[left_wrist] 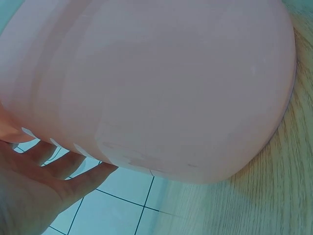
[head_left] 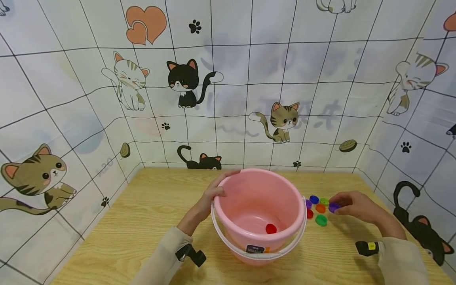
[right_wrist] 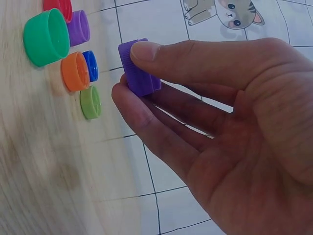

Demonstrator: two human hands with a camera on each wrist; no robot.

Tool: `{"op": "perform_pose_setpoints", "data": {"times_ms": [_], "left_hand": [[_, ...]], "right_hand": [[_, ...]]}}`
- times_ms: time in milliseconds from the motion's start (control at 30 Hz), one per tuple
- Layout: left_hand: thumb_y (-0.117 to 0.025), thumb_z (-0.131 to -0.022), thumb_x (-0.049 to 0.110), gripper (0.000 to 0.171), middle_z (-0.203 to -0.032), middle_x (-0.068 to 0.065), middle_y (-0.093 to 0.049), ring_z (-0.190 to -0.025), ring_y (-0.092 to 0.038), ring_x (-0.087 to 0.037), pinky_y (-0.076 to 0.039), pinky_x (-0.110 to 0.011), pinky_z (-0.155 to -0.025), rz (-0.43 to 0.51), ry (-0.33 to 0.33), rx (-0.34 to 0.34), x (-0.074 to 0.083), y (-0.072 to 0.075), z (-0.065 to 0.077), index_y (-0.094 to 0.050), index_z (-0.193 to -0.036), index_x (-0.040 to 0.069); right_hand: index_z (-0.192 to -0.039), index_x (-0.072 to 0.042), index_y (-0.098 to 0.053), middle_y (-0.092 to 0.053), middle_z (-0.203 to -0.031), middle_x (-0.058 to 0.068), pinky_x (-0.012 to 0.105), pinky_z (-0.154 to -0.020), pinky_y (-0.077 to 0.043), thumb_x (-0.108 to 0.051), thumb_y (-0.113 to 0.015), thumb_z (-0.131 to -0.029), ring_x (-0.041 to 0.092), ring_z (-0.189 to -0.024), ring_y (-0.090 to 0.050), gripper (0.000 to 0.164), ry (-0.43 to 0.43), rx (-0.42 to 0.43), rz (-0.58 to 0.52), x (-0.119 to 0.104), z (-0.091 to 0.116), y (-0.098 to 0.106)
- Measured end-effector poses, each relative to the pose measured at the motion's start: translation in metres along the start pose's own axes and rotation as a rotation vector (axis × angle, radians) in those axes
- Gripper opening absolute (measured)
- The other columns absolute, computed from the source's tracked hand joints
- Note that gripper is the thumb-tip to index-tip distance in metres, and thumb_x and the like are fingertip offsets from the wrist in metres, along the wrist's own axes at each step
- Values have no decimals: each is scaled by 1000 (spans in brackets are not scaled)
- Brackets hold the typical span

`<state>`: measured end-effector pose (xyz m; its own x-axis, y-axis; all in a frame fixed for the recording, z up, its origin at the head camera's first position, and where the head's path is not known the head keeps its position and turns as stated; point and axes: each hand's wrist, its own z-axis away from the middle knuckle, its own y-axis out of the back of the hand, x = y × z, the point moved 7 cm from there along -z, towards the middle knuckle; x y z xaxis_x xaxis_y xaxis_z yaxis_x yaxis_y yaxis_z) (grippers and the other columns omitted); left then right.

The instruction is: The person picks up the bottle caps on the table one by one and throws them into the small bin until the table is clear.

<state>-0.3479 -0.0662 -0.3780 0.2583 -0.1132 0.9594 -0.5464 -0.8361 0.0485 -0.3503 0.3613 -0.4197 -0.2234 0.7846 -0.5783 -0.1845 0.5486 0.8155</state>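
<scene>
A pink bucket (head_left: 260, 192) stands slightly tilted on the table, its white handle (head_left: 263, 256) hanging down at the front. My left hand (head_left: 208, 201) grips its left rim, thumb over the edge; in the left wrist view the fingers lie against the outer wall. One red cap (head_left: 270, 228) lies inside. To the bucket's right, my right hand (head_left: 360, 206) pinches a purple bottle cap (right_wrist: 139, 68) between thumb and fingers, held above the tabletop. Close by lie a green cap (right_wrist: 46, 38), an orange cap (right_wrist: 75, 72), a blue cap (right_wrist: 91, 66) and a light green cap (right_wrist: 90, 102).
Another red cap (head_left: 310, 213) and a second purple cap (right_wrist: 78, 28) lie right beside the bucket. The wooden table (head_left: 142, 221) meets a cat-patterned, tile-lined sheet (head_left: 235, 99) at the back and both sides.
</scene>
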Motion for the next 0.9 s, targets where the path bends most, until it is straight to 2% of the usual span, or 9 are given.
{"op": "perform_pose_setpoints", "data": {"times_ms": [333,733,900], "left_hand": [[-43,-78,12,79,-152,-17,-45,-120,-57,-38,-58,-45,-87,4,1,-4,0,-1,0,-42,-157,21],[-43,-77,13,80,-153,-19,-44,-120,-56,-36,-58,-42,-88,1,-2,-1,1,-1,-1,-41,-157,19],[-43,-77,13,80,-152,-17,-44,-120,-56,-35,-59,-40,-87,0,0,1,2,-1,0,-42,-156,21]], "right_hand": [[-122,6,-69,-73,-116,17,18,-79,-53,-17,-75,-90,22,-99,-69,40,37,19,19,-15,2,4],[-123,5,-69,-74,-115,17,20,-78,-53,-17,-74,-91,28,-103,-70,39,39,21,56,-31,3,10],[-123,2,-70,-75,-114,13,21,-78,-54,-19,-73,-92,21,-100,-70,37,46,33,67,-40,6,14]]}}
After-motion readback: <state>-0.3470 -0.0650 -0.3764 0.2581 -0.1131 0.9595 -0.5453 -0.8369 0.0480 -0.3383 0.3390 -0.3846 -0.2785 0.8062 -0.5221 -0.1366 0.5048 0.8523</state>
